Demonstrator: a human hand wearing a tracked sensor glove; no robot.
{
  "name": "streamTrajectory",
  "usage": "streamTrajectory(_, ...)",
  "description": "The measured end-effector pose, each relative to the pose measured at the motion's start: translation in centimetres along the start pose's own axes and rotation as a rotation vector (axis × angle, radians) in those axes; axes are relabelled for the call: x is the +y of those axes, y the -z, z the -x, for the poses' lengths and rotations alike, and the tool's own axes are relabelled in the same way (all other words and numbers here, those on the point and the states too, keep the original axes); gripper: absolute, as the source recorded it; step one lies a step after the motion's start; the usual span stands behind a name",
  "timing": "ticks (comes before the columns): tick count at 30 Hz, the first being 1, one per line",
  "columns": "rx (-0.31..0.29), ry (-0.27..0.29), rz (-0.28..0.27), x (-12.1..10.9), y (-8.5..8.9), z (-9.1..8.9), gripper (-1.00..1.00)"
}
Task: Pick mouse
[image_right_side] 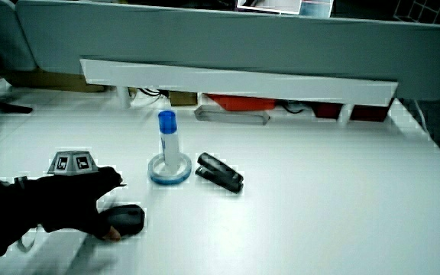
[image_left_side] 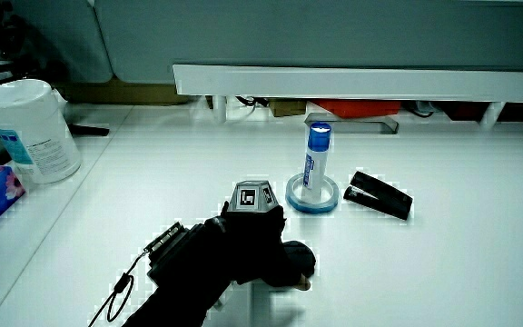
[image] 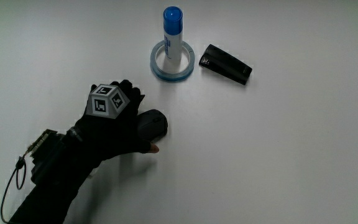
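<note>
Gripping the dark rounded plastic mouse (image: 153,122) on the white table (image: 278,162), the black-gloved hand (image: 114,124) is curling its fingers over it, nearer the person than the blue tape ring (image: 173,61). Thumb hold is looking shallow; mouse slipping on lift is likely.

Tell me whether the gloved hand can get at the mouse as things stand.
Probably yes. The hand already lies over the dark mouse, fingers draped on it. The glue stick in the tape ring and the black stapler stand well clear.
</note>
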Motion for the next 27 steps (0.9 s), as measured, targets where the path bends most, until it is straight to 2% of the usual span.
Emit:
streamTrajectory(1,0.078,0.035,0.005,0.9,0.8,1.2,0.00)
streamTrajectory(2,-0.007,-0.004,0.004,1.2,0.5,0.1,0.00)
streamTrajectory(3,-0.008,0.010,0.010,1.8,0.6,-0.1,0.00)
streamTrajectory(4,-0.022,-0.024,0.050,2.4,0.7,-0.2,0.00)
streamTrajectory(7,-0.099,-0.030,0.110,4.7,2.2,0.3,0.00)
streamTrajectory(9,-0.038,-0.058,0.144,5.8,2.3,-0.5,0.00)
streamTrajectory(11,0.010,-0.023,0.150,6.9,2.6,-1.0,0.00)
streamTrajectory(12,0.062,-0.004,0.153,7.4,2.8,-1.2,0.00)
streamTrajectory(15,0.064,-0.029,0.168,8.7,3.5,-1.5,0.00)
streamTrajectory(16,0.092,-0.041,0.183,8.8,3.4,-2.0,0.00)
streamTrajectory(19,0.110,-0.036,0.210,9.9,3.9,-2.3,0.00)
streamTrajectory(20,0.113,-0.057,0.224,10.2,4.2,-2.2,0.00)
streamTrajectory(21,0.119,-0.046,0.216,10.5,4.4,-2.0,0.00)
streamTrajectory(24,0.128,-0.066,0.230,11.4,4.8,-1.5,0.00)
streamTrajectory(27,0.127,-0.109,0.265,12.2,5.3,-1.1,0.00)
